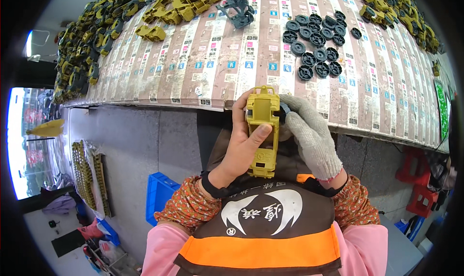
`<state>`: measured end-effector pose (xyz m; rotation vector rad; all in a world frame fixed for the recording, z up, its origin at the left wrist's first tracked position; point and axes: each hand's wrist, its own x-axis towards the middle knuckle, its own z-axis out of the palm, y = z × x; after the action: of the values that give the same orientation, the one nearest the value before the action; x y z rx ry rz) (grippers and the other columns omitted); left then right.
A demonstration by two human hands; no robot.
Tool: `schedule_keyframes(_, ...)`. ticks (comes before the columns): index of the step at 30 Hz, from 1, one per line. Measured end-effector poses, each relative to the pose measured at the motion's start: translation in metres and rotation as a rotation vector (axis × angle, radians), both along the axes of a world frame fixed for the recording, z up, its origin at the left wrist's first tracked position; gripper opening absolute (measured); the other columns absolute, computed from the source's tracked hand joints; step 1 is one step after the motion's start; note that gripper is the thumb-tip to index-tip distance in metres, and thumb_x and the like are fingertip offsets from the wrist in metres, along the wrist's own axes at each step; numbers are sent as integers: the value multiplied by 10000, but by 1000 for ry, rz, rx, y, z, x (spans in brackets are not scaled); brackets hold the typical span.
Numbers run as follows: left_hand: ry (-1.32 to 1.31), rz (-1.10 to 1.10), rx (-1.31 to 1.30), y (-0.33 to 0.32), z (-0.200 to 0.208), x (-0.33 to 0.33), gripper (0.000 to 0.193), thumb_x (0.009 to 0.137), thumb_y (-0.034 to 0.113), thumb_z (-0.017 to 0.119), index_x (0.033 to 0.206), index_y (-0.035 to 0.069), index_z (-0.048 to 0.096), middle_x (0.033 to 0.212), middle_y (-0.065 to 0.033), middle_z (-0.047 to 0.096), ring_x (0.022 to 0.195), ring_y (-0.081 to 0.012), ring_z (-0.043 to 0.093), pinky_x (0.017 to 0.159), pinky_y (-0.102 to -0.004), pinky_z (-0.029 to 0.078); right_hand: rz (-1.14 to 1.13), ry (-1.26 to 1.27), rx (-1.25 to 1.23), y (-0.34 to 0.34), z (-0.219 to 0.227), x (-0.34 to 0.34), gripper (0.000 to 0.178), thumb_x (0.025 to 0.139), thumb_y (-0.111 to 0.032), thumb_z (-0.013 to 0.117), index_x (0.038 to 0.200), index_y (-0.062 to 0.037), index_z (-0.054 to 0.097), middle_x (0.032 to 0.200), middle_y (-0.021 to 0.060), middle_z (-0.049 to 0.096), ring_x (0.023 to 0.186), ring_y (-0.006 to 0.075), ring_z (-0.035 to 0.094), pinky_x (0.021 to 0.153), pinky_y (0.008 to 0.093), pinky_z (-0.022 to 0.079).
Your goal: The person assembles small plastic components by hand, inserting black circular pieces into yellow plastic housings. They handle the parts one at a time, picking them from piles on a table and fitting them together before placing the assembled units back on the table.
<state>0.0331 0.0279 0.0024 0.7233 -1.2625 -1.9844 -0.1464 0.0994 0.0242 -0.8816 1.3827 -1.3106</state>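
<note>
Free passage runs left of the wheels (pixel 318 39) over bare tabletop (pixel 208 78); another opens to their right. Left heap (pixel 92 39) and right heap (pixel 411 22) block farther out. Nearside of the wheels, shell (pixel 263 109) and right hand (pixel 314 138) obstruct.

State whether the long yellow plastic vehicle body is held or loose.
Held: the bare left hand grips the yellow body, thumb across its face; the gray-gloved right hand beside it.
</note>
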Motion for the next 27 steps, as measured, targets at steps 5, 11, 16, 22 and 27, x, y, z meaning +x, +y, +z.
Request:
schedule_keyframes(5,-69,-22,-179,0,-4,0,797,1074,225,688,1669,182,158,1489,-93,469,1314,-165,536,1119,-352,470,-27,61,78,1,7,7,419,1083,-165,563,1459,16,587,1161,84,708,1024,141,664,915,301,546)
schedule_keyframes(11,-3,-9,-79,1,-4,-2,795,1077,239,685,1667,170,158,1490,-91,463,1315,-167,536,1133,-353,454,-97,-270,124,-1,-5,5,409,1084,-189,579,1435,17,611,1130,80,715,982,112,663,864,270,547)
schedule_keyframes(16,-19,-25,-49,1,-2,-2,797,1076,246,688,1666,172,158,1486,-95,465,1314,-169,536,1135,-356,450,-118,-287,132,0,-11,3,392,1091,-199,581,1418,14,626,1121,63,713,967,105,666,854,260,547)
schedule_keyframes(22,-146,-23,-311,1,-13,-3,843,1046,286,730,1655,157,161,1479,-116,469,1306,-186,544,1111,-363,467,-117,164,32,2,4,12,383,1065,-105,593,1422,35,610,1116,133,733,988,178,711,870,324,572)
schedule_keyframes(27,-216,-46,-435,0,-15,-2,871,1030,295,748,1648,122,159,1448,-149,508,1301,-224,559,1106,-380,470,-52,555,-212,14,-13,13,453,998,9,583,1449,48,580,1157,292,718,1058,386,757,902,408,588)
